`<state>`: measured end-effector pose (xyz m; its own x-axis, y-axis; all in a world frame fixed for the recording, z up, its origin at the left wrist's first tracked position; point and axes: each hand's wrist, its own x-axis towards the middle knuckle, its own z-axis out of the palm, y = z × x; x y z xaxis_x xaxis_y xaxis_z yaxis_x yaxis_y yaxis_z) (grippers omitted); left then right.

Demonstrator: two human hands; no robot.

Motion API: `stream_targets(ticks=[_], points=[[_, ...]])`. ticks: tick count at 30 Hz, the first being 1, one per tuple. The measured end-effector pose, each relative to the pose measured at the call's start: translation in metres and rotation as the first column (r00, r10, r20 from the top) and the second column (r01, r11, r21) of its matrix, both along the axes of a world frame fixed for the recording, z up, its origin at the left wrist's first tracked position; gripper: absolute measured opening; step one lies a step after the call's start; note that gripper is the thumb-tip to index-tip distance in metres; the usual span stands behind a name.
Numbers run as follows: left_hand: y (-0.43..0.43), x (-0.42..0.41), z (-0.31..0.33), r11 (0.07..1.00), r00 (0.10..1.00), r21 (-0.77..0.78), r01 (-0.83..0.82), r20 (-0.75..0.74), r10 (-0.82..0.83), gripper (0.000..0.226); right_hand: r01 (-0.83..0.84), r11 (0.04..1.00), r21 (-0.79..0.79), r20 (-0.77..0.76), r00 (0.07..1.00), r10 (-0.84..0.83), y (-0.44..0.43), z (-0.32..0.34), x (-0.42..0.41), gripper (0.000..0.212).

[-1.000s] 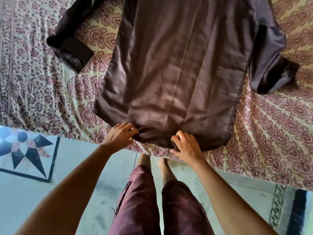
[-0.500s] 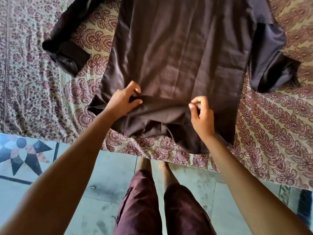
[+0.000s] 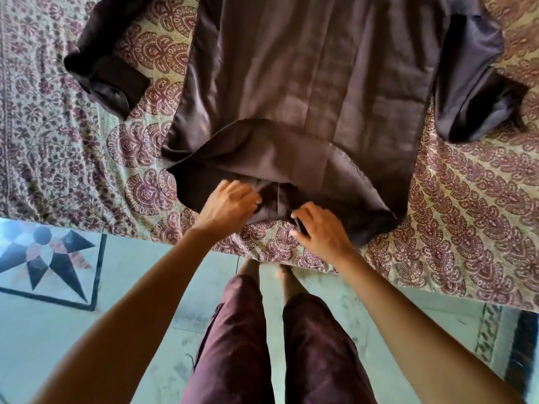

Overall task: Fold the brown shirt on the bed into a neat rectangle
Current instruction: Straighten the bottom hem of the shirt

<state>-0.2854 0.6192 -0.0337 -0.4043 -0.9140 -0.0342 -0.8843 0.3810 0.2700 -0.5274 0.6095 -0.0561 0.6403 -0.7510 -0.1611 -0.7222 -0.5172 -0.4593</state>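
The brown shirt [image 3: 320, 71] lies spread on the bed, collar end away from me, with one sleeve [image 3: 108, 74] out to the left and the other sleeve [image 3: 472, 83] out to the right. Its near hem is flipped up into a loose flap [image 3: 280, 153] lying over the body. My left hand [image 3: 227, 204] and my right hand [image 3: 320, 228] sit close together at the near edge of the bed, fingers curled into the bunched lower layer of the shirt under that flap.
The bed carries a patterned maroon and cream cover [image 3: 466, 205]; its near edge runs just below my hands. Below it is a pale tiled floor [image 3: 58, 330] with a star inlay [image 3: 43, 258] at left. My legs and feet [image 3: 262, 330] stand against the bed.
My hands lifted the hem up onto the shirt body, left it lying as a flap, then came back down to the near edge and took hold of the cloth beneath.
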Motion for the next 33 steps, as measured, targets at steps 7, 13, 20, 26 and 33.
stream_targets(ticks=[7, 13, 20, 26, 33], points=[[0.025, 0.007, -0.013, 0.951, 1.000, 0.310, 0.004, -0.030, 0.005, 0.042, 0.360, 0.910, 0.206, 0.015, 0.929, -0.371, 0.018, -0.001, 0.008, 0.008], [0.010, -0.010, -0.008, 0.887, 0.998, 0.458, -0.057, 0.012, 0.058, 0.041, 0.641, 0.695, 0.327, -0.014, 0.738, -0.674, -0.003, 0.009, 0.014, 0.019], [0.010, -0.009, -0.011, 0.693, 0.870, 0.677, -0.247, -0.161, 0.466, 0.033, 0.492, 0.831, 0.259, -0.073, 0.868, -0.491, 0.013, 0.014, 0.013, 0.054], [0.012, -0.015, -0.004, 0.810, 0.963, 0.569, -0.142, -0.109, 0.246, 0.044, 0.579, 0.815, -0.015, -0.017, 0.815, -0.580, 0.015, 0.011, 0.024, 0.022], [0.026, -0.017, -0.016, 0.894, 0.973, 0.428, 0.135, 0.114, -0.202, 0.054, 0.348, 0.936, -0.048, 0.019, 0.937, -0.348, 0.031, 0.018, 0.021, 0.041]])
